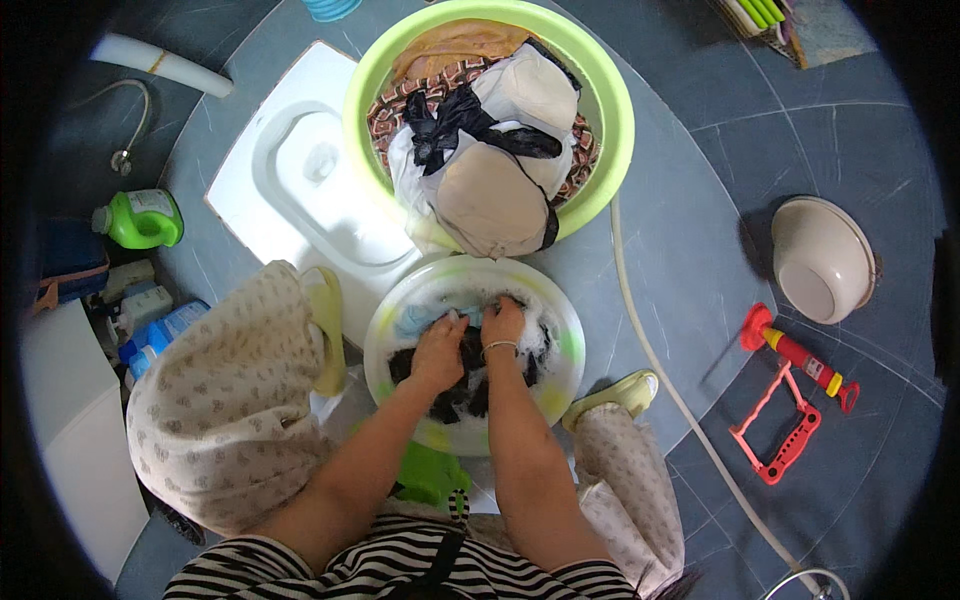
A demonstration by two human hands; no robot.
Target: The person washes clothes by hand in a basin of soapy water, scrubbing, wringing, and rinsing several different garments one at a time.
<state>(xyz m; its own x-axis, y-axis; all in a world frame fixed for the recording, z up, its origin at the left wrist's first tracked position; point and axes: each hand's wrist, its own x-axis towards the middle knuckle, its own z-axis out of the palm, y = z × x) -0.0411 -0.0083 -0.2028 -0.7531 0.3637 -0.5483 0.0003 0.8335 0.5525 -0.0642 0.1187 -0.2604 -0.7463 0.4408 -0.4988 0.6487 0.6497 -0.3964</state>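
Note:
A white basin with pale green and yellow patches (400, 425) stands in front of me, holding sudsy water. Soaked black cloth (465, 390) spreads through the foam, with a light blue cloth (415, 318) at the far left of it. My left hand (440, 352) is closed on the black cloth, its fingertips close to the blue one. Just to its right, my right hand (503, 325) has its fingers curled round black cloth near the far rim; a thin bracelet circles that wrist. Suds and the hands themselves partly cover the fingertips.
Beyond stands a large lime-green tub (625, 110) heaped with bras and patterned clothing. A white squat toilet (250, 190) lies left of it. A green detergent bottle (150, 218), hose (650, 350), beige bucket (815, 260), red plunger-like pump (800, 360) and pink frame (790, 440) surround me.

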